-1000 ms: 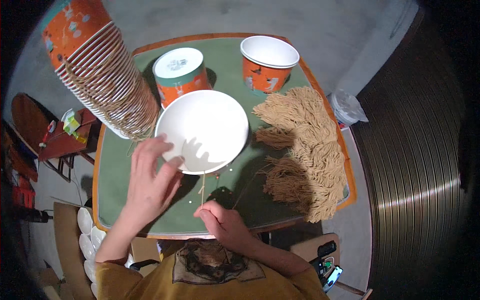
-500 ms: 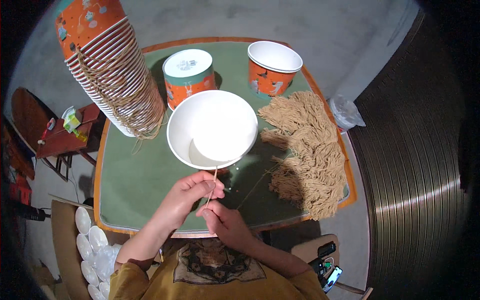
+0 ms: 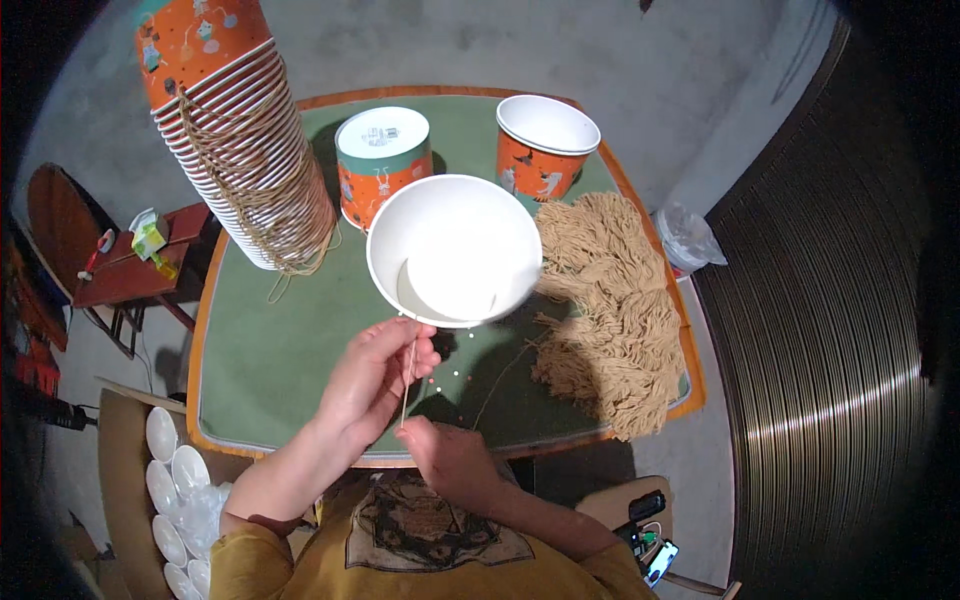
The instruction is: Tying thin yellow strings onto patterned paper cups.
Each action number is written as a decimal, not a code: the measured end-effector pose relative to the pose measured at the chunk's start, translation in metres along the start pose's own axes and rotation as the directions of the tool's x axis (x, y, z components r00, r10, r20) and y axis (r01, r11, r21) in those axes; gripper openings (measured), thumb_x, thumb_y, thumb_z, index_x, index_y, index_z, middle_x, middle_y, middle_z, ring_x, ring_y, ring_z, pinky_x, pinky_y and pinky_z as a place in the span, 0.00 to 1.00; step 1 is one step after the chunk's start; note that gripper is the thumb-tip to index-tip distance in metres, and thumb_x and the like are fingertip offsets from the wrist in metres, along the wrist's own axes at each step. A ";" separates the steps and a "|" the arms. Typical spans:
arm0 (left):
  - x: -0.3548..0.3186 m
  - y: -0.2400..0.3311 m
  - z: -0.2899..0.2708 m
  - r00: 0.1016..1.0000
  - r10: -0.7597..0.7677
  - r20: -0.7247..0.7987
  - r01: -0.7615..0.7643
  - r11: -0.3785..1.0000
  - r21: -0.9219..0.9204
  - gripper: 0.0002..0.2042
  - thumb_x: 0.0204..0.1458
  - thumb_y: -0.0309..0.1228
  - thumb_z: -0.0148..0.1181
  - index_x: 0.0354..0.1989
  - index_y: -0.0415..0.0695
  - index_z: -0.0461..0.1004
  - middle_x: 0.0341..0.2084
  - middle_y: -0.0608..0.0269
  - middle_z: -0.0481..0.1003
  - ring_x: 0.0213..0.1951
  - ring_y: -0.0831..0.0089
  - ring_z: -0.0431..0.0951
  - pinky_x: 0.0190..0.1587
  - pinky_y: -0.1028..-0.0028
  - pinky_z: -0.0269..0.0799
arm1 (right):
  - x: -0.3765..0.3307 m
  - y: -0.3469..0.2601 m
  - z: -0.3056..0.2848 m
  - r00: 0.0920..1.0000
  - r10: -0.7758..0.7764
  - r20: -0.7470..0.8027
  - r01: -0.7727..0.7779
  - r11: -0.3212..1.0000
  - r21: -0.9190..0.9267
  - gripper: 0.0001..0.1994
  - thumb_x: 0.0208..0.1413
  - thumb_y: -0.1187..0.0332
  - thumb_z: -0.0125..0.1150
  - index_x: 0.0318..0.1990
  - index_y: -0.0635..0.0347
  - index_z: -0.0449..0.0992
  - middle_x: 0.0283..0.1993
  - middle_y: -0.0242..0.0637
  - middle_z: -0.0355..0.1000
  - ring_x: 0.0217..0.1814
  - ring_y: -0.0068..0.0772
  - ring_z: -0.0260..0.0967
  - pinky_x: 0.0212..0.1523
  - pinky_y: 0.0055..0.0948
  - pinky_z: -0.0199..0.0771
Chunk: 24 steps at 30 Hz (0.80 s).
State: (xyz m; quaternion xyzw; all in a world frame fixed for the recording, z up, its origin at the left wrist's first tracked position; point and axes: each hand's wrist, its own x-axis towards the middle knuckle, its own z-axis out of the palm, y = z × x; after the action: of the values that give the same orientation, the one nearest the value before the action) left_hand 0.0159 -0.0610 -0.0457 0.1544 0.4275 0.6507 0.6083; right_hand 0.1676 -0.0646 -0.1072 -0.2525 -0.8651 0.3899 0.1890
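Observation:
A white-lined paper bucket (image 3: 455, 250) sits in front of me with its mouth facing up toward me. My left hand (image 3: 375, 370) is at its near rim, fingers closed on a tan string (image 3: 408, 385). The string runs taut from the rim area down to my right hand (image 3: 450, 462), which pinches its lower end. Whether the string passes through the rim is hidden by my left fingers. To the right lies a heap of tan strings (image 3: 615, 320), from which one loose strand trails toward my right hand.
A tall, leaning stack of orange buckets (image 3: 240, 150), draped with strings, stands at left. An upside-down bucket (image 3: 383, 160) and an upright one (image 3: 548, 150) stand at the back of the green table (image 3: 270, 370). Small white bits lie near my hands. A box of clear round pieces (image 3: 170, 490) sits lower left.
The bucket has shifted right in view. My left hand has moved up to its rim, and my right hand has drawn slightly down, leaving a longer taut stretch of string between them.

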 end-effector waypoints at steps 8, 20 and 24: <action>0.010 -0.010 -0.015 0.971 0.220 0.090 -0.234 0.952 0.199 0.12 0.62 0.34 0.46 0.41 0.40 0.71 0.27 0.65 0.73 0.31 0.77 0.74 0.35 0.79 0.69 | -0.001 -0.023 -0.026 0.999 -0.029 0.034 0.031 0.998 -0.053 0.09 0.56 0.65 0.58 0.40 0.59 0.71 0.29 0.43 0.74 0.29 0.45 0.74 0.28 0.40 0.72; 0.014 0.009 0.044 0.608 0.586 0.535 -0.397 -0.359 0.845 0.22 0.52 0.34 0.58 0.54 0.41 0.64 0.33 0.51 0.73 0.26 0.53 0.77 0.26 0.60 0.74 | -0.061 -0.051 -0.139 0.887 0.154 -0.434 0.204 0.713 0.670 0.13 0.55 0.58 0.61 0.38 0.59 0.73 0.26 0.34 0.70 0.27 0.32 0.69 0.25 0.25 0.69; 0.016 0.054 0.026 0.571 0.600 0.560 -0.416 -0.377 0.828 0.12 0.52 0.34 0.60 0.23 0.37 0.73 0.24 0.55 0.71 0.23 0.57 0.75 0.24 0.61 0.71 | -0.028 -0.029 -0.162 0.919 0.167 -0.358 0.323 0.207 0.924 0.15 0.66 0.58 0.42 0.36 0.61 0.68 0.14 0.25 0.53 0.13 0.17 0.46 0.13 0.21 0.46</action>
State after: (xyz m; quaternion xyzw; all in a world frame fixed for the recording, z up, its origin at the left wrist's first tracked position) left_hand -0.0042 -0.0310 0.0043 0.6590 0.6567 0.3538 -0.0962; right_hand 0.2665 -0.0030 0.0126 -0.1025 -0.3822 0.7771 0.4894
